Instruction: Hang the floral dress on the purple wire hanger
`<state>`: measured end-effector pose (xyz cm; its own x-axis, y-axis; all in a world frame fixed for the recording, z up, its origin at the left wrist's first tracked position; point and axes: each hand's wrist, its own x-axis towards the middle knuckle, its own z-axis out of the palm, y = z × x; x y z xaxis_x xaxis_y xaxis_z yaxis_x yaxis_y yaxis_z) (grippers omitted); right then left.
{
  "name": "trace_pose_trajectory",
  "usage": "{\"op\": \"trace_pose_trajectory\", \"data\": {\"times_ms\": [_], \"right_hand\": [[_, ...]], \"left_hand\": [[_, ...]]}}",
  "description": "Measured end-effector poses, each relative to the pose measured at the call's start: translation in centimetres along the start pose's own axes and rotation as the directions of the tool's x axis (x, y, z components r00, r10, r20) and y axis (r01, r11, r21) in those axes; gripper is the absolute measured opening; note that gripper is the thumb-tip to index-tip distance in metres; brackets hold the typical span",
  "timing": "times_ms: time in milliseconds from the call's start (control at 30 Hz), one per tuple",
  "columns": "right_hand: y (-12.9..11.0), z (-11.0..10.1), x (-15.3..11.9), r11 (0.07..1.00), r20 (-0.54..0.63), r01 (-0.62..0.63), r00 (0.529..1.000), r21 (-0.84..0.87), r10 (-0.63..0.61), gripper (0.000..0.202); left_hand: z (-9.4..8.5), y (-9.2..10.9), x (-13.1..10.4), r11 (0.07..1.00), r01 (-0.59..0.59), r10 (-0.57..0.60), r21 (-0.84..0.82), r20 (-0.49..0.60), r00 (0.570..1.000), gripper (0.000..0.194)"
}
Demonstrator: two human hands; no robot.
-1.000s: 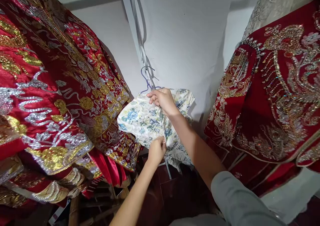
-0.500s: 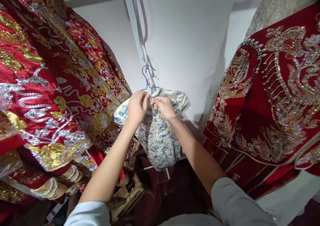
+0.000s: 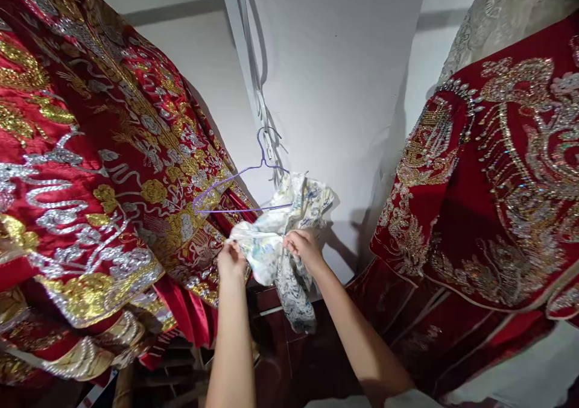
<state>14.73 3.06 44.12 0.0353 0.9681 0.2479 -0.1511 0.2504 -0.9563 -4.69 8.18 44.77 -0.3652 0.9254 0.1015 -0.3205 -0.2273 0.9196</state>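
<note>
A purple wire hanger (image 3: 226, 179) hangs from a pale strap in the middle. Its left arm is bare, while a light floral garment (image 3: 289, 200) still covers the right end and droops below it, bunched up. My left hand (image 3: 232, 257) is closed on the garment's left edge, under the bare side of the hanger. Close to the middle of the cloth, my right hand (image 3: 302, 246) pinches a fold of it.
Red embroidered garments with gold and silver hang on the left (image 3: 154, 191) and on the right (image 3: 488, 215). Behind the hanger is a white wall (image 3: 335, 82). Dark red floor tiles (image 3: 289, 360) show below.
The garment's left side has come off the hanger, baring its left arm. My left hand has moved down and left with the cloth; my right hand has moved lower.
</note>
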Motion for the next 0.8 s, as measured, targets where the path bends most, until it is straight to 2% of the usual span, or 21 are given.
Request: {"op": "trace_pose_trajectory", "data": {"times_ms": [67,133,200,267,333,433,500,533,600,633,700,767,800], "right_hand": [[0.8,-1.4,-1.0,1.0,-0.044,-0.019,0.999,-0.011,0.019,0.03],[1.4,-3.0,-1.6,0.999,-0.078,-0.026,0.997,-0.045,0.023,0.032],[1.7,-4.2,-1.8,0.996,-0.111,-0.017,0.994,-0.093,0.007,0.031],[1.8,-4.5,-1.7,0.994,-0.093,-0.037,0.995,-0.107,0.027,0.031],[1.6,-4.1,-1.6,0.989,0.046,-0.147,0.988,-0.023,0.148,0.039],[0.4,-2.9,-1.6,0.912,0.331,-0.373,0.893,0.171,0.303,0.061],[-0.9,-2.6,-1.5,0.887,0.429,-0.415,0.852,0.202,0.301,0.06],[-1.7,-2.7,-1.5,0.896,0.454,-0.405,0.843,0.182,0.289,0.053],[-3.5,-3.4,-1.1,0.92,0.495,-0.378,0.822,0.105,0.281,0.041],[-4.5,-3.8,-0.8,0.928,0.504,-0.367,0.815,0.066,0.286,0.037],[-6.7,-4.9,-0.1,0.936,0.475,-0.352,0.822,-0.014,0.316,0.033],[-8.7,-5.7,0.8,0.948,0.401,-0.279,0.859,-0.154,0.318,0.028],[-9.6,-6.0,1.2,0.949,0.371,-0.198,0.885,-0.244,0.28,0.025]], "left_hand": [[0.5,-2.0,-2.5,0.999,0.007,-0.008,-0.039,-0.032,0.999,0.029],[1.5,-2.6,-4.7,0.997,0.016,-0.016,-0.07,-0.004,1.0,0.025],[2.7,-2.1,-6.6,0.998,-0.009,0.017,-0.065,0.127,0.992,0.025],[4.1,-1.0,-8.2,0.996,-0.088,0.077,0.021,0.318,0.945,0.024],[5.4,0.1,-9.6,0.968,-0.209,0.117,0.141,0.482,0.868,0.021],[6.3,1.2,-10.6,0.891,-0.385,0.171,0.242,0.607,0.776,0.019],[5.9,1.5,-10.3,0.848,-0.465,0.214,0.255,0.638,0.74,0.017],[5.5,1.6,-10.0,0.846,-0.465,0.201,0.261,0.652,0.731,0.019],[4.0,1.4,-9.2,0.876,-0.39,0.091,0.284,0.696,0.712,0.032],[3.2,1.3,-8.8,0.889,-0.339,0.007,0.309,0.73,0.684,0.037],[1.2,1.0,-8.1,0.868,-0.296,-0.165,0.398,0.795,0.584,0.041],[-0.8,0.9,-7.5,0.776,-0.373,-0.301,0.509,0.818,0.49,0.045],[-1.8,1.0,-7.1,0.708,-0.432,-0.353,0.559,0.81,0.469,0.046]]}}
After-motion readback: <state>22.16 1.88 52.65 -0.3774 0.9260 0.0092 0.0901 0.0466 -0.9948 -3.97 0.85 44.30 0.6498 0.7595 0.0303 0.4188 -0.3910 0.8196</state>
